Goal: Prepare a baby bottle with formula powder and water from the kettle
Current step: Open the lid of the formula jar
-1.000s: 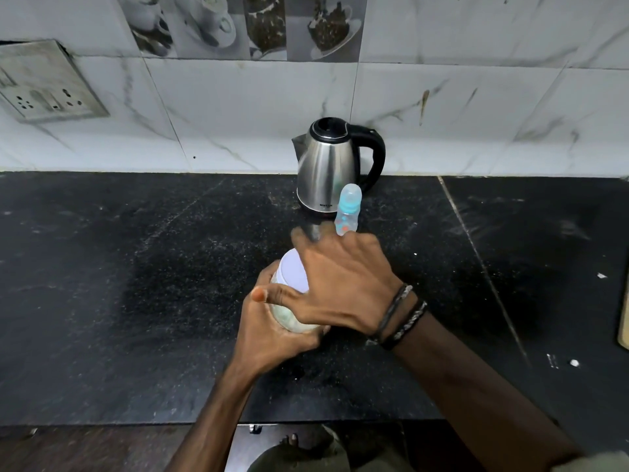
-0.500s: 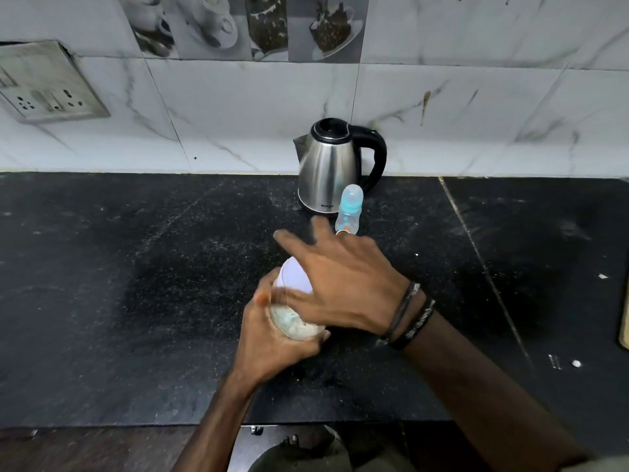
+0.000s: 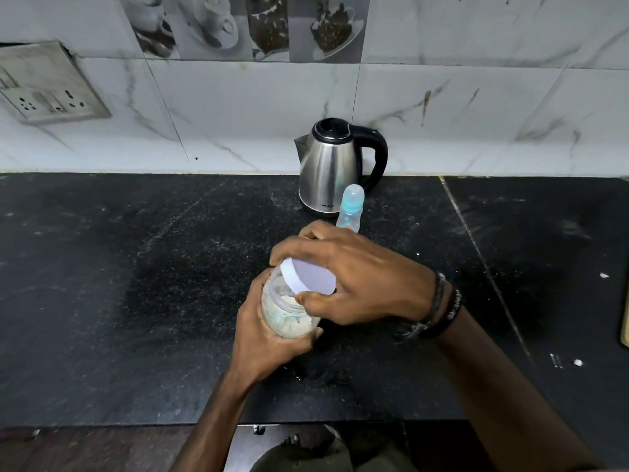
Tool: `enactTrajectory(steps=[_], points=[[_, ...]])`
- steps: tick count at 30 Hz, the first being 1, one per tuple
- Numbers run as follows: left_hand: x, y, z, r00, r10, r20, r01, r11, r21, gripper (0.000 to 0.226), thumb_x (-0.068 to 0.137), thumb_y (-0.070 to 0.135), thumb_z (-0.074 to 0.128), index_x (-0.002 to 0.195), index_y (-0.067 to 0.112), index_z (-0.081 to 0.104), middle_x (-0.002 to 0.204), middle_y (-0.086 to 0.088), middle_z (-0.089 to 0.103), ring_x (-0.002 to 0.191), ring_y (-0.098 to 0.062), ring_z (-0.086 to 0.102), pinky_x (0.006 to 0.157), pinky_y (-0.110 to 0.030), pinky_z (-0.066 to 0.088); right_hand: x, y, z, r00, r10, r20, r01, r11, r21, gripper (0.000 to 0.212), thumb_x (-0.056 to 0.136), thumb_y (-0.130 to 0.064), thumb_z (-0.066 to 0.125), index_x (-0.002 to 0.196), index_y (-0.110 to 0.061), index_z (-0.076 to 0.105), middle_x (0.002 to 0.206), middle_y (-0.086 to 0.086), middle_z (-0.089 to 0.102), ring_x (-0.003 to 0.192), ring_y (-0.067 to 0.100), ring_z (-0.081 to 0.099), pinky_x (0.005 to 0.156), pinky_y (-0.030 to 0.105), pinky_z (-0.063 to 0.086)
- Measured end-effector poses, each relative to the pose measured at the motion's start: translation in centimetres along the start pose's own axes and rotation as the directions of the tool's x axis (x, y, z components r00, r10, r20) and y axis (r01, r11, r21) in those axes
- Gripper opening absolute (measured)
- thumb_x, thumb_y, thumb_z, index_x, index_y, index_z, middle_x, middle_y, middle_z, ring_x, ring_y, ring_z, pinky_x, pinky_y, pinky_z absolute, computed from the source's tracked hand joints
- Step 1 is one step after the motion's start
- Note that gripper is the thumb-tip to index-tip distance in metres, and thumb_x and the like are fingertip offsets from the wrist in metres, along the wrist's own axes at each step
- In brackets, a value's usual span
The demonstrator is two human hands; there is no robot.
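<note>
A clear jar [image 3: 286,313] of whitish formula powder is held just above the black counter [image 3: 136,284], gripped from below by my left hand [image 3: 269,338]. Its white lid [image 3: 311,275] is tilted up off the jar's mouth, and my right hand [image 3: 354,270] grips the lid with fingers curled round its rim. Behind my hands stands a small baby bottle [image 3: 350,209] with a blue collar and a clear cap, upright. A steel kettle [image 3: 332,168] with a black handle and lid stands just behind the bottle, against the wall.
A socket plate [image 3: 47,83] hangs on the tiled wall at the upper left. The counter's front edge runs along the bottom. A pale board edge [image 3: 624,321] shows at the far right, with small white specks [image 3: 577,362] nearby.
My right hand, earlier spread over the lid with fingers straight, has curled round it. The lid now sits tilted off the jar's mouth, and the jar leans more to the left.
</note>
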State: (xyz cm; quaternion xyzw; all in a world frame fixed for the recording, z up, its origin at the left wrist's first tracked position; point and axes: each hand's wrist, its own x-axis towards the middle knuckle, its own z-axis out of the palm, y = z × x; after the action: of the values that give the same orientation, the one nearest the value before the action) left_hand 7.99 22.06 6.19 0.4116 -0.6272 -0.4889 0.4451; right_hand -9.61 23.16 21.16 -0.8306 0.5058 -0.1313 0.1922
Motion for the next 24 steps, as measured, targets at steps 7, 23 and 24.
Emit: enactTrajectory(steps=[7,23,24], points=[[0.2,-0.9,-1.7,0.997,0.055,-0.060,-0.051,0.996,0.075,0.106,0.047,0.021,0.100,0.139,0.014,0.048,0.133,-0.001,0.064,0.125,-0.019,0.061,0.105,-0.034,0.051,-1.5,3.5,1.5,0.957,0.099,-0.272,-0.029,0.968,0.251,0.040,0.076,-0.026,0.079,0.103,-0.022,0.050,0.106,-0.006,0.052,0.099,0.014,0.051,0.086,0.040,0.050],[-0.5,-7.1,-5.7,0.992,-0.077,-0.105,0.090,0.988,0.124,0.099,0.044,0.035,0.098,0.132,0.030,0.054,0.129,0.009,0.066,0.121,-0.011,0.063,0.103,-0.022,0.048,-1.3,9.2,18.7,0.898,0.404,-0.173,-0.368,0.907,0.204,0.021,0.072,-0.027,0.085,0.083,-0.009,0.079,0.144,0.009,0.055,0.127,0.027,0.056,0.104,0.020,0.032],[-0.5,-7.4,-5.8,0.991,-0.082,-0.104,0.095,0.987,0.127,0.098,0.043,0.034,0.098,0.131,0.031,0.054,0.129,0.010,0.066,0.121,-0.011,0.063,0.103,-0.023,0.048,-1.1,9.1,19.1,0.901,0.405,-0.157,-0.373,0.906,0.200,0.022,0.073,-0.027,0.084,0.084,-0.009,0.079,0.145,0.011,0.054,0.128,0.028,0.055,0.106,0.023,0.035]])
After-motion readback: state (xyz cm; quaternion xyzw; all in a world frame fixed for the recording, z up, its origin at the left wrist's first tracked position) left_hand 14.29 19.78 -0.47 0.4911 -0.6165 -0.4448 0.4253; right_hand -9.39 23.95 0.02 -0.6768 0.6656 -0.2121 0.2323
